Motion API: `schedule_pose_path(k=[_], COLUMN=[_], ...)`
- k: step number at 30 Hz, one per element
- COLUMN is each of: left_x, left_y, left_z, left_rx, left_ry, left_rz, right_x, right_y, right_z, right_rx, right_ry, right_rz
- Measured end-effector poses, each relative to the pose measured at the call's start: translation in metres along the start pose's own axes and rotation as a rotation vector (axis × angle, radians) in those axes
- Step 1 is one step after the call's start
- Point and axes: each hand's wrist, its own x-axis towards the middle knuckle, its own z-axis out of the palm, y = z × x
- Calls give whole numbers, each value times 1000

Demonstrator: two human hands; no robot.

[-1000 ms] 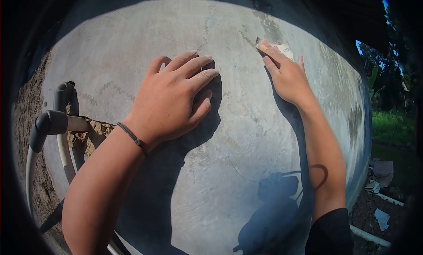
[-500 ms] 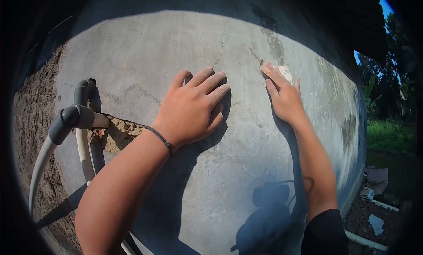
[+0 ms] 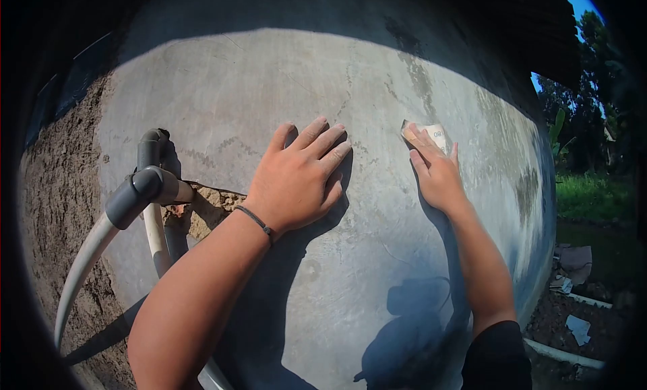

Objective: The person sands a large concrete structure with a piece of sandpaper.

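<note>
My left hand lies on the grey plastered wall, fingers stretched upward and slightly spread, with nothing under it that I can see. Pale dust coats its fingertips. Right of it, my right hand presses a small folded piece of sandpaper against the wall. The paper's light backing shows a printed number, seen upside down, that looks like 80. The face against the wall is hidden. Thin cracks and darker stains mark the plaster around both hands.
Grey pipe elbows and pale pipes stick out at the left, beside a broken hole and rough unplastered wall. A dark roof edge overhangs the upper right. Scraps and a pipe lie on the ground.
My right hand has slid down the wall with the sandpaper. My left hand stays at about the same spot. The whole view has shifted slightly.
</note>
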Motion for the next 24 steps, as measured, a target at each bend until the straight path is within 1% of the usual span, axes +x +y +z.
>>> schedule_pose_path(k=[2, 3, 4, 5, 7, 8, 9, 10, 11, 12, 13, 15, 16, 17, 19, 20, 21, 22, 23, 24], left_x=[0, 1, -2, -3, 0, 1, 1, 0, 2, 2, 0, 0, -3, -3, -2, 0, 2, 0, 0, 2], left_y=[-1, -1, 1, 2, 1, 1, 0, -2, -7, -7, -3, -1, 1, -1, 0, -1, 0, 1, -1, -4], left_z=[0, 0, 1, 2, -3, 0, 1, 1, -1, -2, 0, 3, 4, 4, 1, 0, 1, 3, 3, 1], left_rx=[14, 38, 54, 48, 22, 27, 12, -1, 16, 18, 3, -25, -10, 23, 14, 11, 12, 1, 5, 25], left_ry=[28, 40, 31, 16, 7, 8, 22, 27, 25, 30, 38, 46, 53, 72, 51, 38, 42, 45, 56, 65], left_rz=[-3, -1, 1, 3, -13, -16, -10, -1, -5, 5, 14, 21, 19, 10, 2, 7, 7, 4, -2, -2], right_x=[-103, -120, -111, -84, 19, 84, 133, 146, 156, 151, 116, 10, -49, -76, -40, -6, 51, 112, 152, 172], right_y=[-5, -13, -11, -7, -11, -12, -25, -28, -32, -31, -19, -10, -11, -12, -19, -20, -20, -15, -17, -27], right_z=[-2, -5, -3, 1, 1, -1, -14, -12, -9, -2, 8, 14, 13, 11, 6, 5, 5, 0, -5, -12], right_rx=[-13, 3, 6, 2, -19, -87, -23, -9, -53, -106, -54, 9, -13, -32, -47, -64, -23, -25, -51, -72], right_ry=[-111, -152, -166, -123, 16, 23, -16, -8, 57, 97, 82, 106, 45, -2, -1, 15, 82, 49, 15, -14], right_rz=[59, 97, 101, 86, 3, 61, 142, 130, 96, 85, 81, 26, 43, 43, 37, 37, 4, 97, 175, 251])
